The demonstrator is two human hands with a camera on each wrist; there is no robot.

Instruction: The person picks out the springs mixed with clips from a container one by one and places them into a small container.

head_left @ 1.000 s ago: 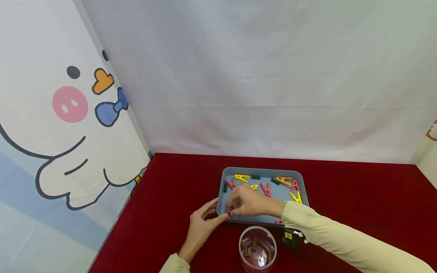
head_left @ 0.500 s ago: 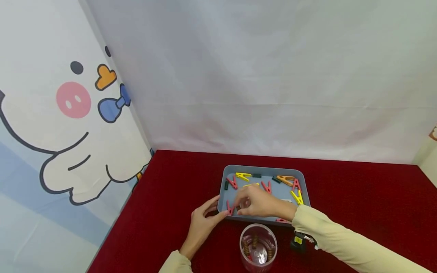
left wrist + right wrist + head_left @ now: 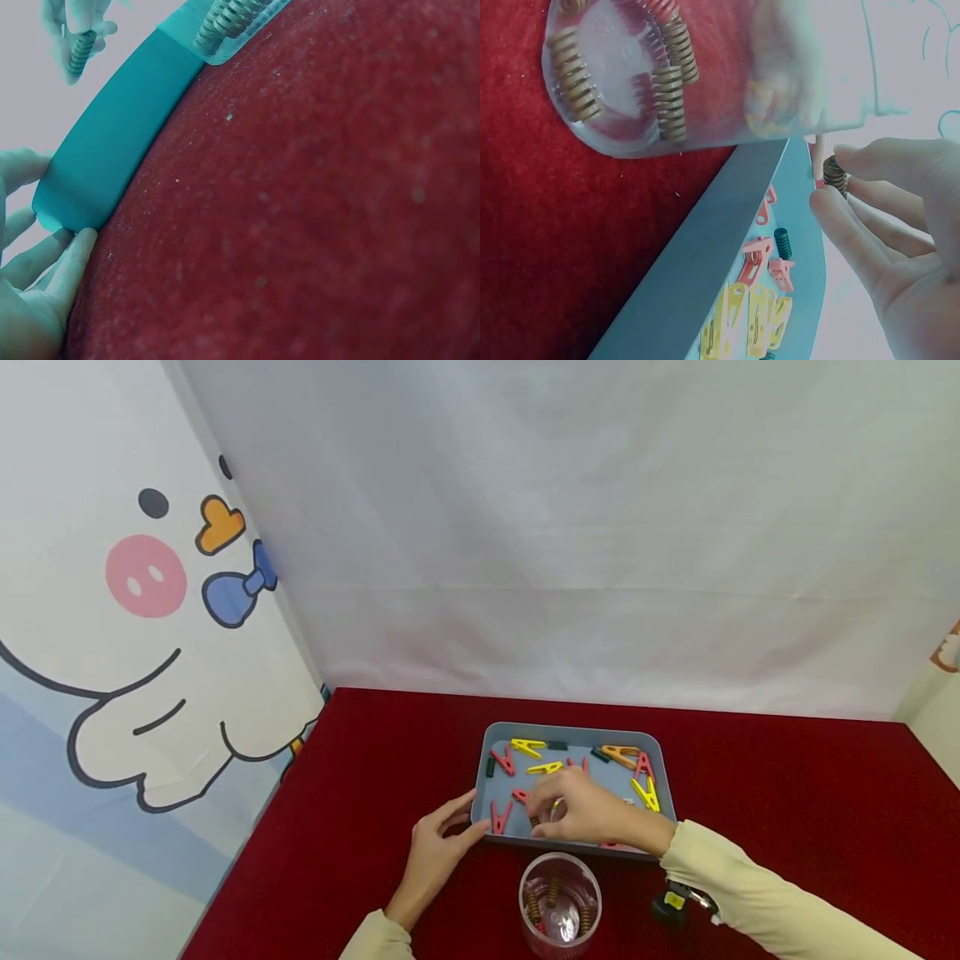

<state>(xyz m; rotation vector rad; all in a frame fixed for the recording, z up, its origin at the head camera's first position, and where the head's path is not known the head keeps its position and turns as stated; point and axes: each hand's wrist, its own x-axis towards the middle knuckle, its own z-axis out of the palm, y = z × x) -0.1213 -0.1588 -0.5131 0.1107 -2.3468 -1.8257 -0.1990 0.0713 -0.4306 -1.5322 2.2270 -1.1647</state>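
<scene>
The right hand (image 3: 585,814) hovers over the near part of the grey tray (image 3: 573,730), thumb and fingertips pinching a small brown spring (image 3: 835,174), while the left hand (image 3: 437,849) lies with fingers straight against the tray's near-left corner. In the tray I count five red clip halves (image 3: 498,817), three yellow (image 3: 527,747) and one orange (image 3: 619,755) — some may be hidden under the hand — and the clear cup (image 3: 560,906) just before the tray holds about four springs. Red cloth (image 3: 787,793) lies open on both sides of the tray — a small black-and-yellow object (image 3: 670,903) sits right of the cup.

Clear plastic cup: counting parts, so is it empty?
No, the clear plastic cup holds several brown coil springs.
</scene>
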